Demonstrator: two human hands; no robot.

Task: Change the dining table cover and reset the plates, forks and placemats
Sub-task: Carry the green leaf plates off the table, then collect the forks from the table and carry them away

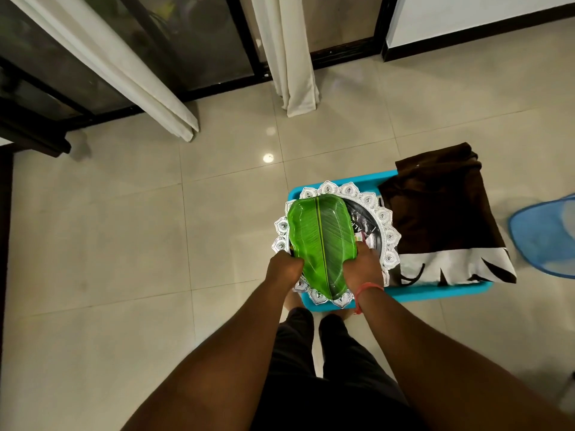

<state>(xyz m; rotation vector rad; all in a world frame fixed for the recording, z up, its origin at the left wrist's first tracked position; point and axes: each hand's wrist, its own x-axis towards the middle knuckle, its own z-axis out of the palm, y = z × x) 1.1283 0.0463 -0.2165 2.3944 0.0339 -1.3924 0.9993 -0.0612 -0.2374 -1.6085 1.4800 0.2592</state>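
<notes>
A green banana-leaf-shaped plate (320, 241) lies on top of silver, lace-edged round placemats (385, 244) inside a blue plastic bin (435, 292) on the floor. My left hand (284, 265) grips the plate's left edge and my right hand (367, 265) grips its right edge, fingers curled under the rim. A folded brown and white cloth (445, 219) lies over the right half of the bin. No forks are visible.
The bin stands on a glossy beige tiled floor (124, 259). White curtains (289, 57) hang before dark glass doors at the back. A blue mesh basket (550, 237) sits at the right edge. My legs (326, 368) stand just before the bin.
</notes>
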